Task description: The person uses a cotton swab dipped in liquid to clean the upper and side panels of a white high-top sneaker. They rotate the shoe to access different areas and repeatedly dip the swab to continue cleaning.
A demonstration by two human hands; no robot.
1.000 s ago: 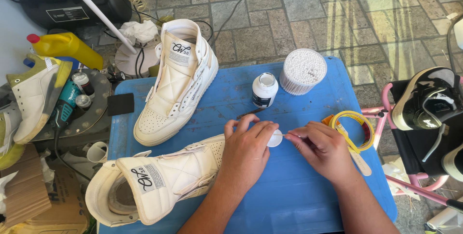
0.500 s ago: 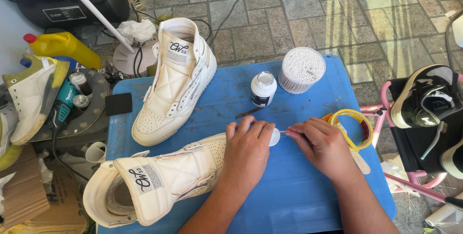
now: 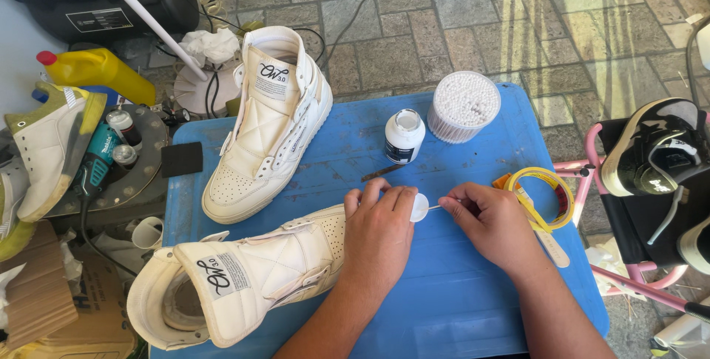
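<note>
Hands over the blue table (image 3: pixel 473 307), both mine, working near its middle. Left hand (image 3: pixel 379 235) rests on the toe end of the near cream high-top sneaker (image 3: pixel 244 285), which lies on its side along the table's front-left. Left fingertips pinch a small white round lid (image 3: pixel 419 207), held at its left edge, just above the table surface. Right hand (image 3: pixel 494 224) sits just beside it, fingers clenched around a thin cotton swab (image 3: pixel 436 207); the swab tip touches the lid's right edge. Can't tell what's on the tip, too small.

Second cream high-top sneaker (image 3: pixel 262 137) stands upright at the table's back-left, toe towards me, well apart from the hands. Small white bottle (image 3: pixel 404 136) stands open behind the hands, no cap on it. Round tub of cotton swabs (image 3: pixel 464 106) is just beside the bottle on its right, at the back edge. Thin dark stick (image 3: pixel 382 173) lies flat between the bottle and my left hand. Yellow tape roll (image 3: pixel 543 195) lies right of my right hand, with a flat wooden stick (image 3: pixel 553 246) beside it.

Off the table: yellow jug (image 3: pixel 92 70) and a teal power tool (image 3: pixel 92 170) on the left, black sneaker (image 3: pixel 654 148) on a pink rack (image 3: pixel 584 181) on the right, paved floor (image 3: pixel 473 11) behind.
</note>
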